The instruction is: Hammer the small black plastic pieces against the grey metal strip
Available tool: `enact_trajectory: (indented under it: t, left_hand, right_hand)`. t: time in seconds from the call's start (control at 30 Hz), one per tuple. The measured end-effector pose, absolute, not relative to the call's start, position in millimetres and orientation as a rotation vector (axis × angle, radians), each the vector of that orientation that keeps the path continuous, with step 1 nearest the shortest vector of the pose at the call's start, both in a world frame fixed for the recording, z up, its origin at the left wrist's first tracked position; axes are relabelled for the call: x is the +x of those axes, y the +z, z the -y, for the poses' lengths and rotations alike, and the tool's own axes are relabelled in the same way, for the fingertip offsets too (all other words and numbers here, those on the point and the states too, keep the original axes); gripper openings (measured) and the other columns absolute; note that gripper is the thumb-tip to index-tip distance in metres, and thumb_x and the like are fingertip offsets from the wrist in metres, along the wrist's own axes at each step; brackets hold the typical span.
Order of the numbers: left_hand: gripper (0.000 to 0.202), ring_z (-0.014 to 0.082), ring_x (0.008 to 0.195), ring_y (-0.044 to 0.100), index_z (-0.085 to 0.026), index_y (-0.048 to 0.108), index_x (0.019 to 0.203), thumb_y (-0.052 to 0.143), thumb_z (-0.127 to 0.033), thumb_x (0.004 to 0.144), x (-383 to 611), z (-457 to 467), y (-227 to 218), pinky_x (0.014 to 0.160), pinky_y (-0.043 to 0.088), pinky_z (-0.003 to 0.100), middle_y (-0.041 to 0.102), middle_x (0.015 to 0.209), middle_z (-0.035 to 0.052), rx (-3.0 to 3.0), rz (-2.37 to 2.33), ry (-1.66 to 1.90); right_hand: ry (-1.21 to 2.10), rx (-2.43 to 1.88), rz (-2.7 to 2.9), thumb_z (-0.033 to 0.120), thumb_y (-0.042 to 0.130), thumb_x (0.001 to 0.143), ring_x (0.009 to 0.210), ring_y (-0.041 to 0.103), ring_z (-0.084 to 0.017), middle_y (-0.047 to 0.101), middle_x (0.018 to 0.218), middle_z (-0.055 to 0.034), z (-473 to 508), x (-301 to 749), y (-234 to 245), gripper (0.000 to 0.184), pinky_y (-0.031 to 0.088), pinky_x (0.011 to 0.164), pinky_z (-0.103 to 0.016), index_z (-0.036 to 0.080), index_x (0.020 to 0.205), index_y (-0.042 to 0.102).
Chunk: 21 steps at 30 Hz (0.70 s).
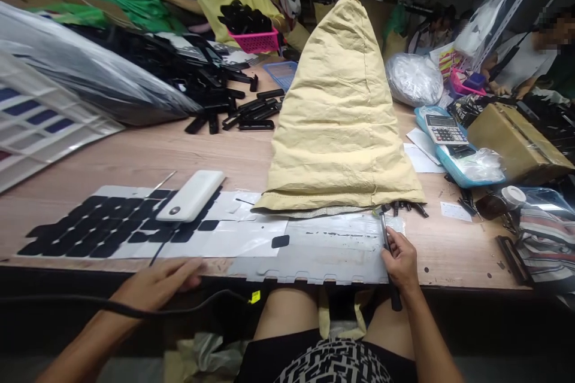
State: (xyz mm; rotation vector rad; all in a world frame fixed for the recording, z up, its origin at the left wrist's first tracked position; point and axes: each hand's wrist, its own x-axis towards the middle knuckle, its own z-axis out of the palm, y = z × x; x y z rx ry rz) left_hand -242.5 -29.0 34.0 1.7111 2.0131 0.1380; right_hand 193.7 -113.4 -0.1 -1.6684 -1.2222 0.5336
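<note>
My right hand (401,259) is closed round a small hammer (385,227) with a metal shaft and a black grip. The hammer head is up by the lower edge of a tan cloth sack (341,114). My left hand (157,284) rests at the table's front edge, its fingers loosely stretched and partly hidden, with nothing seen in them. A black cable (188,310) crosses in front of that wrist. Beyond the left hand lies a white sheet with black rounded stickers (103,218), with a white oblong device (192,194) on top. A grey plastic mat (314,263) lies between my hands.
Black plastic parts (256,111) are heaped at the back left, near a white crate (40,125). A pink basket (254,40) holds more. On the right are a calculator (444,128), a cardboard box (516,140) and a striped cloth (545,245). Other people sit across the table.
</note>
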Motion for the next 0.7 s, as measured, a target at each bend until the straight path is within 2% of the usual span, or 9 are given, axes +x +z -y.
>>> enact_trajectory:
  t: [0.07,0.17,0.2,0.27,0.33,0.43,0.53,0.63,0.7]
  left_hand:
    - [0.042,0.0208,0.078,0.066,-0.023,0.069,0.084,0.043,-0.056,0.082,-226,-6,49,0.071,0.047,0.024,0.073,0.073,-0.0016,1.691,-1.883,0.218]
    - [0.041,0.0188,0.074,0.063,-0.021,0.07,0.099,0.048,-0.052,0.083,-175,-32,56,0.069,0.042,0.024,0.071,0.073,-0.0006,1.921,-1.829,0.239]
    - [0.039,0.0197,0.076,0.064,-0.021,0.071,0.1,0.048,-0.049,0.085,-157,-35,55,0.068,0.041,0.025,0.073,0.08,0.0013,2.054,-1.816,0.177]
    - [0.032,0.0241,0.082,0.066,-0.021,0.07,0.09,0.047,-0.043,0.088,-125,-41,49,0.064,0.038,0.028,0.075,0.089,0.0067,2.237,-1.9,0.041]
    - [0.031,0.0276,0.083,0.068,-0.019,0.068,0.089,0.045,-0.039,0.089,-105,-47,43,0.063,0.037,0.03,0.075,0.092,0.0112,2.345,-1.967,-0.023]
    - [0.037,0.0316,0.079,0.069,-0.016,0.067,0.101,0.043,-0.043,0.092,-92,-58,39,0.061,0.036,0.032,0.073,0.087,0.0154,2.385,-2.095,0.005]
    - [0.051,0.0333,0.075,0.069,-0.014,0.064,0.111,0.035,-0.052,0.096,-90,-67,44,0.06,0.035,0.032,0.071,0.08,0.0158,2.391,-2.165,0.069]
    - [0.051,0.0301,0.071,0.067,-0.014,0.066,0.103,0.023,-0.041,0.1,-92,-74,55,0.059,0.032,0.031,0.069,0.075,0.015,2.381,-2.175,0.103]
    - [0.048,0.027,0.068,0.066,-0.014,0.066,0.097,0.023,-0.034,0.099,-96,-77,63,0.058,0.03,0.03,0.068,0.073,0.0143,2.357,-2.214,0.205]
  right_hand:
    - [0.538,-1.666,1.212,0.02,0.06,0.073,0.064,0.053,-0.012,0.064,0.088,-0.0036,113,193,-1,0.051,0.049,0.057,-0.024,0.015,0.122,0.071]
    - [0.533,-1.667,1.214,0.02,0.06,0.073,0.066,0.054,-0.013,0.064,0.089,-0.004,114,193,2,0.052,0.051,0.06,-0.025,0.015,0.123,0.071]
    - [0.531,-1.669,1.219,0.019,0.06,0.073,0.066,0.054,-0.013,0.065,0.089,-0.0039,114,193,3,0.052,0.051,0.06,-0.025,0.015,0.123,0.071]
    - [0.529,-1.67,1.231,0.018,0.059,0.073,0.066,0.054,-0.013,0.065,0.088,-0.0033,114,194,5,0.053,0.05,0.059,-0.025,0.016,0.124,0.071]
    - [0.531,-1.673,1.241,0.018,0.059,0.072,0.064,0.052,-0.012,0.064,0.087,-0.0027,114,194,5,0.053,0.049,0.057,-0.024,0.017,0.124,0.071]
    - [0.521,-1.678,1.24,0.018,0.059,0.072,0.063,0.051,-0.012,0.063,0.086,-0.0022,114,194,4,0.053,0.047,0.055,-0.023,0.017,0.124,0.071]
    - [0.525,-1.68,1.24,0.019,0.058,0.073,0.063,0.051,-0.012,0.062,0.086,-0.0024,114,194,3,0.053,0.047,0.055,-0.024,0.016,0.124,0.071]
    - [0.537,-1.678,1.234,0.02,0.059,0.073,0.065,0.052,-0.013,0.063,0.088,-0.0035,114,195,3,0.052,0.048,0.056,-0.024,0.015,0.124,0.071]
    - [0.534,-1.672,1.226,0.02,0.059,0.073,0.065,0.053,-0.013,0.063,0.088,-0.0038,114,195,4,0.052,0.048,0.056,-0.024,0.015,0.123,0.071]
